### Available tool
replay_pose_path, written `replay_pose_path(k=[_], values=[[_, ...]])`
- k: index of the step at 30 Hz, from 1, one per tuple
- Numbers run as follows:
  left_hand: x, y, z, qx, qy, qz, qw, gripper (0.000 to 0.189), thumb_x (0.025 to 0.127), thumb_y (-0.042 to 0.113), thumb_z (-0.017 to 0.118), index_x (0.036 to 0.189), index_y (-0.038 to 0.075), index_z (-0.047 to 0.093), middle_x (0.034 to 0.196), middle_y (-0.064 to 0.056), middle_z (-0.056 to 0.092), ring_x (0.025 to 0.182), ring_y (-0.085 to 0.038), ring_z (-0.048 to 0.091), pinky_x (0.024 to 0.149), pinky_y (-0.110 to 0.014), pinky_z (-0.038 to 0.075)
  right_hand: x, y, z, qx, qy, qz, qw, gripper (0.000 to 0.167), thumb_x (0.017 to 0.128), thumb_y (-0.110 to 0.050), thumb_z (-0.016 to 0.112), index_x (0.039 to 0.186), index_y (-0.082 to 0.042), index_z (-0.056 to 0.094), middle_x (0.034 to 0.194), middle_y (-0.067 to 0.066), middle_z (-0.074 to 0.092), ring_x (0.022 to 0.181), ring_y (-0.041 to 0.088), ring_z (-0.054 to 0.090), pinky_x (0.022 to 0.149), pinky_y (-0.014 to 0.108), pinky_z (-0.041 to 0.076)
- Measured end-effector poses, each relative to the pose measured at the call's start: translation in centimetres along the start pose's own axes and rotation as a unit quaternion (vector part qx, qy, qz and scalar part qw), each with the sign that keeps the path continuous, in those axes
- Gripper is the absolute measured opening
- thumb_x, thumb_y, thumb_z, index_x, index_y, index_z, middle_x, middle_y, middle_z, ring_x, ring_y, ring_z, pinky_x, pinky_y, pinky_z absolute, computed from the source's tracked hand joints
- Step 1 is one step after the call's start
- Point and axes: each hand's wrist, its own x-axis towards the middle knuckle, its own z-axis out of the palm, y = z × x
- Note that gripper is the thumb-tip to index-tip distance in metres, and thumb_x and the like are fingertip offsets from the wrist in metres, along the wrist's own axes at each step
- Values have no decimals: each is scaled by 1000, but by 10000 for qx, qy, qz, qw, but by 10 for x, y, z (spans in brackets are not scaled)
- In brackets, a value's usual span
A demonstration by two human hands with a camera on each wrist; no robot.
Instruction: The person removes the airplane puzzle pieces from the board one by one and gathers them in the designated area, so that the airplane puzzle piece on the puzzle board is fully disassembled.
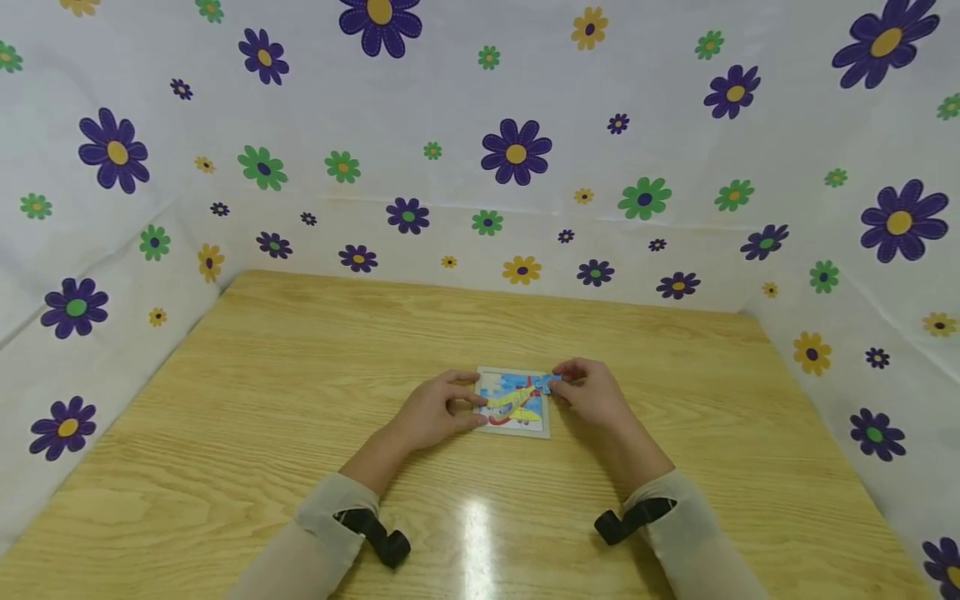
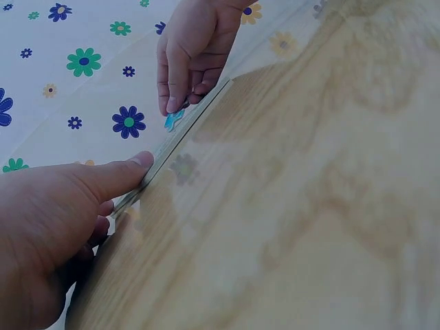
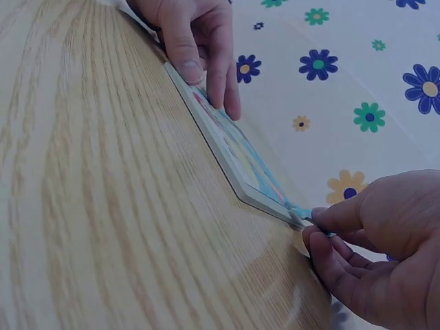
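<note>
A jigsaw puzzle (image 1: 517, 403) with a yellow and red airplane on a blue sky lies in a pale square frame (image 1: 512, 432) on the table. My right hand (image 1: 596, 396) pinches a blue puzzle piece (image 1: 553, 380) between thumb and fingers over the frame's upper right corner. The same piece (image 2: 174, 120) shows above the frame edge in the left wrist view. My left hand (image 1: 438, 410) rests at the frame's left side, its thumb and fingers spread along the rim. In the right wrist view its fingertips (image 3: 191, 71) lie on the frame's far end.
The wooden table (image 1: 300, 350) has a light grain and a bright glare spot near its front. A white cloth (image 1: 450, 100) with purple, green and yellow flowers stands behind the table and along both sides. Black straps (image 1: 375, 537) circle both wrists.
</note>
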Motion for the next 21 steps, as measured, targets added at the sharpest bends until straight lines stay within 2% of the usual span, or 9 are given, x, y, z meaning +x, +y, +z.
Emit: replay_pose_path(k=[3, 13, 17, 21], values=[[1, 0, 0, 12, 10, -17, 10000, 27, 86, 33, 79, 108, 18, 79, 145, 0, 55, 70, -8, 52, 68, -24, 45, 0, 3, -3, 54, 153, 30, 9999, 22, 97, -8, 64, 114, 6, 66, 96, 14, 62, 78, 15, 64, 68, 24, 55], [2, -1, 0, 10, 25, 33, 10000, 27, 87, 31, 79, 109, 16, 79, 144, -3, 55, 68, -7, 51, 66, -23, 44, -1, 5, -8, 353, 454, 390, 9976, 23, 98, -10, 63, 116, 5, 65, 93, 13, 62, 73, 15, 64, 66, 24, 54], [2, 0, -1, 15, 1, 64, 10000, 27, 87, 30, 79, 109, 15, 79, 145, -4, 55, 67, -7, 51, 66, -23, 44, 0, 8, -7, 436, 561, 331, 9969, 23, 97, -10, 64, 115, 5, 66, 90, 11, 62, 69, 12, 63, 63, 22, 54], [2, 0, 0, 12, -63, 72, 10000, 27, 88, 30, 78, 111, 15, 78, 145, -4, 54, 66, -7, 51, 65, -23, 45, 1, 11, -5, 237, 711, 225, 9969, 23, 96, -11, 66, 113, 4, 67, 90, 10, 63, 66, 11, 63, 61, 22, 53]])
